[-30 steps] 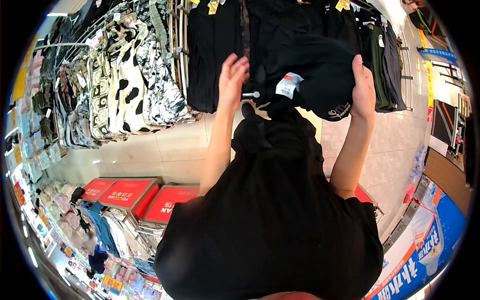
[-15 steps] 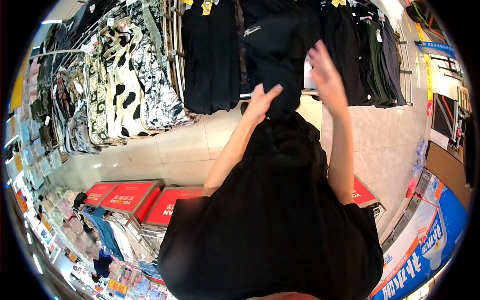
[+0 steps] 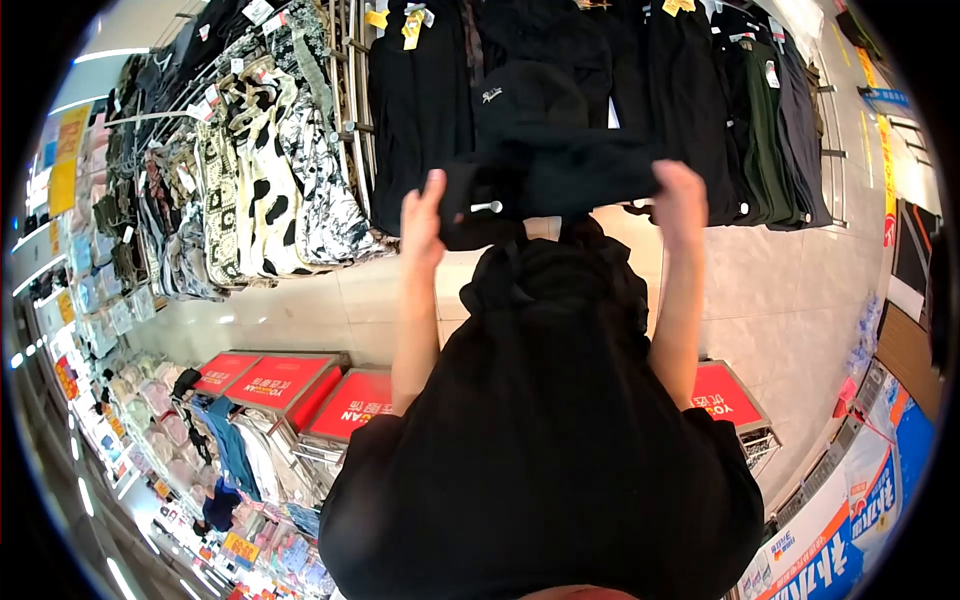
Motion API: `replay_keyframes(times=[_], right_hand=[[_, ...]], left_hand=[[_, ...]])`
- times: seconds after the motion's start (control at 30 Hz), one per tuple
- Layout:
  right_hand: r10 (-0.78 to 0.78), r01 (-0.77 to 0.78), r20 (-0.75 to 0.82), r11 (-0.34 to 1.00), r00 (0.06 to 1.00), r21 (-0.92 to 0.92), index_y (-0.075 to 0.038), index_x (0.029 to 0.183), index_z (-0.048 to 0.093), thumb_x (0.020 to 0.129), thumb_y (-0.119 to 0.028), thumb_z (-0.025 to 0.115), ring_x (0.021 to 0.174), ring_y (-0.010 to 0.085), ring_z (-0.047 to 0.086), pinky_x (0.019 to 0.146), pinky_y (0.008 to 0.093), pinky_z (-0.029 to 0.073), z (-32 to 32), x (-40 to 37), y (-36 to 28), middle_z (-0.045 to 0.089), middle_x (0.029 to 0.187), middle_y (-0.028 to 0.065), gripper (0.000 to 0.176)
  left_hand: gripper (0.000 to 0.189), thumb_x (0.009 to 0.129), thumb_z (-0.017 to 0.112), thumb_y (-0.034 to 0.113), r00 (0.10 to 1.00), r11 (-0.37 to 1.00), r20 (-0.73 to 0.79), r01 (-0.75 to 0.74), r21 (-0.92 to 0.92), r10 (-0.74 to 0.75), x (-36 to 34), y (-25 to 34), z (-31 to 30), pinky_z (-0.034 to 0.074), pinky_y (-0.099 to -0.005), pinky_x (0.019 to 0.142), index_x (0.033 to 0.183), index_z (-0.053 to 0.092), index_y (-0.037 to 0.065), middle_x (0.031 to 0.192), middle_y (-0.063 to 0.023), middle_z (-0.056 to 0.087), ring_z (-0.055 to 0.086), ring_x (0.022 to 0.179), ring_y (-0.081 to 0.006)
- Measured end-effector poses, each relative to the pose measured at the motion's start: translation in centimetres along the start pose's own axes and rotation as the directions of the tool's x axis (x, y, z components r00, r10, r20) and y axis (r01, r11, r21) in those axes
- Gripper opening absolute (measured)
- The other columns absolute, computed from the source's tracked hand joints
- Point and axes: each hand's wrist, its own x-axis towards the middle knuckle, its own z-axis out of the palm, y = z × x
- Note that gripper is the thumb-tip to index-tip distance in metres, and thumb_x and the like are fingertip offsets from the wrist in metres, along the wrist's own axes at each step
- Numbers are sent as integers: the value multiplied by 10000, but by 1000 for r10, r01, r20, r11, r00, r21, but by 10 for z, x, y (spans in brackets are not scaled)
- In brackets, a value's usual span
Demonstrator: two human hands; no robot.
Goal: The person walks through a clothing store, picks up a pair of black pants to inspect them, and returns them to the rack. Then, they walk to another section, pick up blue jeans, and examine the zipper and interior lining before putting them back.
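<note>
A dark black garment (image 3: 590, 170) with a small light logo on its upper part stretches level in front of my body, its folds loose. At its right edge my right hand (image 3: 682, 205) is closed, the fingers curled round the cloth. My left hand (image 3: 422, 222) is at the left edge, thumb pointing up and its other fingers partly blurred against the cloth. A small white piece (image 3: 487, 207) shows near the left part of the garment. Just beyond hang black trousers (image 3: 420, 120) with yellow tags on a rack.
Patterned trousers (image 3: 262, 180) hang on a rack to the left. Dark green and grey trousers (image 3: 765, 130) hang at the right. Red-topped display stands (image 3: 280, 380) stand behind me on the left, with another red sign (image 3: 725, 392) at the right. Pale tiled floor (image 3: 775, 290) lies between.
My right hand has come down from its raised, spread position and closed on the garment's right edge. My left hand has moved left. The garment, earlier hanging bunched, is now spread sideways.
</note>
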Motion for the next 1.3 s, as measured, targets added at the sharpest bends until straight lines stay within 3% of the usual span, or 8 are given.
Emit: replay_keyframes(times=[0.13, 0.6, 0.9, 0.97, 1.07, 1.2, 1.23, 1.3], right_hand=[[-205, 216, -129, 492, 970, 843, 27, 1161, 597, 864, -184, 554, 1192, 287, 526, 1057, 465, 356, -55, 15, -66, 598, 1244, 147, 366], [-276, 549, -525, 681, 805, 484, 79, 1181, 564, 943, -206, 432, 1192, 344, 531, 1067, 472, 376, -60, 60, -172, 581, 1245, 215, 394], [-555, 205, 118, 484, 823, 851, 85, 1195, 554, 947, -231, 427, 1175, 354, 544, 1064, 477, 384, -96, 65, -165, 589, 1230, 219, 421], [-332, 596, -512, 605, 792, 528, 78, 1200, 557, 941, -223, 449, 1195, 351, 531, 1066, 478, 383, -70, 63, -169, 589, 1238, 208, 412], [-112, 429, -539, 744, 835, 511, 57, 1190, 574, 937, -219, 496, 1142, 277, 569, 1016, 416, 429, -66, 67, -127, 619, 1195, 159, 383], [-222, 213, 4, 933, 975, -290, 23, 1097, 598, 788, -147, 728, 862, 172, 614, 840, 272, 460, -13, 41, -36, 645, 1085, 112, 376], [-510, 589, 330, 517, 795, -621, 31, 1245, 520, 731, -172, 768, 840, 290, 658, 818, 318, 488, -2, 41, -9, 608, 1207, 203, 606], [-53, 439, 529, 630, 847, -640, -83, 1508, 72, 692, -163, 779, 871, 396, 654, 781, 430, 507, 42, 13, 5, 573, 1181, 299, 1083]], left_hand=[[249, 947, 586, 296, 999, 918, -29, -45, -394, 36, 7, 24, -61, 434, -238, 490, 976, 627, 52, 839, -37, 656, 585, 654, -111], [188, 930, 580, 123, 914, 908, -38, -405, -104, 404, -24, 112, -36, 506, -243, 722, 989, 663, -35, 922, -92, 701, 661, 785, -140], [202, 925, 590, 136, 871, 852, -63, -491, -185, 488, -38, 127, -27, 513, -266, 748, 999, 650, -42, 932, -109, 695, 663, 787, -165], [197, 921, 594, 127, 869, 850, -100, -494, -182, 484, -52, 123, -15, 519, -290, 765, 1017, 630, -41, 961, -124, 685, 663, 808, -189], [244, 852, 677, 138, 883, 883, 43, -466, -50, 468, -59, 75, -34, 507, -315, 829, 1010, 620, -39, 984, -121, 668, 643, 865, -184], [170, 784, 733, 125, 913, 948, 391, -219, 231, 116, -80, 41, 22, 446, -234, 583, 811, 664, -28, 715, 25, 628, 547, 638, -51], [161, 787, 733, 123, 890, 934, 442, -247, 257, 114, -82, 33, 35, 437, -231, 571, 795, 657, -19, 703, 26, 618, 542, 631, -53], [168, 781, 736, 100, 759, 929, 651, -254, 269, 19, -83, 40, 47, 408, -265, 521, 716, 622, -3, 648, -3, 601, 533, 578, -69]])
